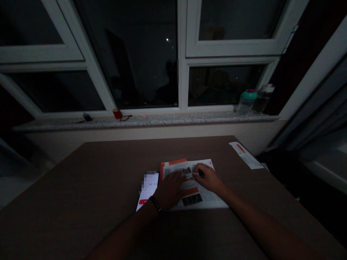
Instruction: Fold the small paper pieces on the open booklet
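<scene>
In the head view, the open booklet (189,184) with orange-and-white printed pages lies near the near middle of the brown table (81,202), well back from its far edge. The left hand (170,190) rests on the page with its fingers extended and slightly spread. The right hand (207,177) sits on the page with its fingers curled; whether they pinch anything, I cannot tell. Just left of the booklet lies a lit phone (148,189), touching the left hand's wrist area, its screen partly blurred. A paper slip (245,155) lies near the table's far right corner. Beyond the table, two bottles (252,101) stand on the speckled stone windowsill (162,120), with eyeglasses (126,117) beside a small red object (117,114). The print on the pages is too small to read.
</scene>
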A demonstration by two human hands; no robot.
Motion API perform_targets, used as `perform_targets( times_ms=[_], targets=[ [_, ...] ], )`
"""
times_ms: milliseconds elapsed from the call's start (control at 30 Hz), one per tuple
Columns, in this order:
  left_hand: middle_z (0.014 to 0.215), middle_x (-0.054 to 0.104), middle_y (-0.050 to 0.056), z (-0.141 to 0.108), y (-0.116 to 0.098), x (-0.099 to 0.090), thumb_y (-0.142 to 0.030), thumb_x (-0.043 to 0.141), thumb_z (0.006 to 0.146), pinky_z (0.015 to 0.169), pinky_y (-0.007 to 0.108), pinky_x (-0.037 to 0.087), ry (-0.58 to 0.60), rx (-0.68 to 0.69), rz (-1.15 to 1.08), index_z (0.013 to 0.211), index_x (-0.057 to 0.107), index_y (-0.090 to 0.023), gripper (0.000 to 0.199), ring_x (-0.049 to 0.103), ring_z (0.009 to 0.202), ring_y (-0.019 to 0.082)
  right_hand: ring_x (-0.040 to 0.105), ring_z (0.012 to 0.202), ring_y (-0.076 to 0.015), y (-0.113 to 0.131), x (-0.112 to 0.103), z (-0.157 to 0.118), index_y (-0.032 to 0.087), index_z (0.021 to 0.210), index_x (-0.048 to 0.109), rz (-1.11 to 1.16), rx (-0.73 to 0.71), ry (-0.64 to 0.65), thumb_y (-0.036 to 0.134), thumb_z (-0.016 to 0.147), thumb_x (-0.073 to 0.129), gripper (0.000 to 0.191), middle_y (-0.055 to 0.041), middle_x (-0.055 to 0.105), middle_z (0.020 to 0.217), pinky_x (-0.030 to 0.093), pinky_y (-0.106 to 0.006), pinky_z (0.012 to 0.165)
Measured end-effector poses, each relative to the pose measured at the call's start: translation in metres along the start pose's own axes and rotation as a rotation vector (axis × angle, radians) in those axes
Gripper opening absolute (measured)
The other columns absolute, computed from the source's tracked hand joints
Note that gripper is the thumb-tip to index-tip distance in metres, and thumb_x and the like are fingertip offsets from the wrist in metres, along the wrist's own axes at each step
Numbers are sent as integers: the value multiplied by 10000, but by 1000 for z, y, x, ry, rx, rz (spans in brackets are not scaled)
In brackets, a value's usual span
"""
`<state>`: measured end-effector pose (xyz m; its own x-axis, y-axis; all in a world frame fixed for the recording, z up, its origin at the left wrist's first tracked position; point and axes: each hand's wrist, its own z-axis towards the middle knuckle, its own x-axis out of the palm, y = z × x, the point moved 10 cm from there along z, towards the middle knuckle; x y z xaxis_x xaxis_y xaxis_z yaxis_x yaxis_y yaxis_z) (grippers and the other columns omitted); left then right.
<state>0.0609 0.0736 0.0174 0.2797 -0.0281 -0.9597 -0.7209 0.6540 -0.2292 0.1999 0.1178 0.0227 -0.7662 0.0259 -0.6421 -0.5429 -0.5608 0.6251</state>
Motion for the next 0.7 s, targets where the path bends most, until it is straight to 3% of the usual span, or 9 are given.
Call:
perform_targets(
  times_ms=[300, 367, 467, 700],
  targets=[
    [1533, 351, 87, -4, 5, 8, -315, 571, 942, 1138, 477, 319, 61, 16, -48, 1403, 418, -267, 488, 314, 1417, 269, 545, 773, -166, 17, -9, -1, 202, 751, 541, 11, 18, 161, 49, 728, 615, 172, 9, 585, 798, 396, -270, 702],
    [1549, 319, 98, -7, 9, 9, -293, 586, 925, 1137, 478, 317, 62, -4, -38, 1412, 408, -243, 522, 299, 1422, 282, 545, 773, -170, 21, -10, -4, 203, 754, 550, 27, 30, 146, 65, 746, 612, 151, 8, 582, 784, 396, -273, 701],
    [1556, 287, 135, -13, 22, 2, -383, 551, 937, 1112, 511, 333, -36, -115, -26, 1466, 310, -216, 605, 294, 1419, 307, 546, 804, -185, 18, -16, -10, 205, 781, 575, 22, 47, 71, 82, 776, 601, 126, -11, 591, 815, 402, -290, 721],
    [1472, 413, 168, -25, 27, -5, -365, 534, 930, 1127, 467, 318, -52, -201, -83, 1484, 242, -140, 666, 371, 1371, 292, 557, 865, -217, 2, -19, -21, 210, 831, 582, -9, 8, 80, 90, 790, 600, 128, -28, 586, 851, 421, -344, 783]
  ],
)
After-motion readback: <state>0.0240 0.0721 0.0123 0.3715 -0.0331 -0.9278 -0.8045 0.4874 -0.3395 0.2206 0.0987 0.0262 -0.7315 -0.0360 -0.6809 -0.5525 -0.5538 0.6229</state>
